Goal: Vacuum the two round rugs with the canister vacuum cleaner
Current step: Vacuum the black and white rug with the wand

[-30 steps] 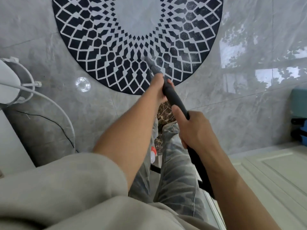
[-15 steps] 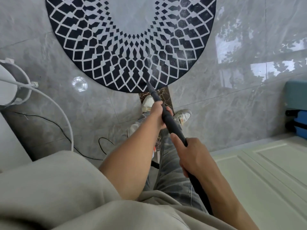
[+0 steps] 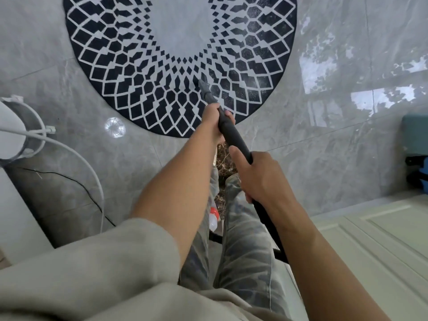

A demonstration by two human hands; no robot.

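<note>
Head view: the black vacuum wand (image 3: 234,135) runs diagonally up toward the round rug (image 3: 111,66). Its grey nozzle (image 3: 204,86) points down onto the rug's patterned ring, just inside the near edge. The left hand (image 3: 211,120) wraps the wand above the rug's near edge — fingers curled round it, arm stretched forward. The right hand (image 3: 260,176) grips the wand lower down, off the rug, with the thumb laid along the shaft — forearm angled back toward the body.

Beige pushed-up sleeves (image 3: 97,258); faded grey patterned jeans (image 3: 245,246).
</note>
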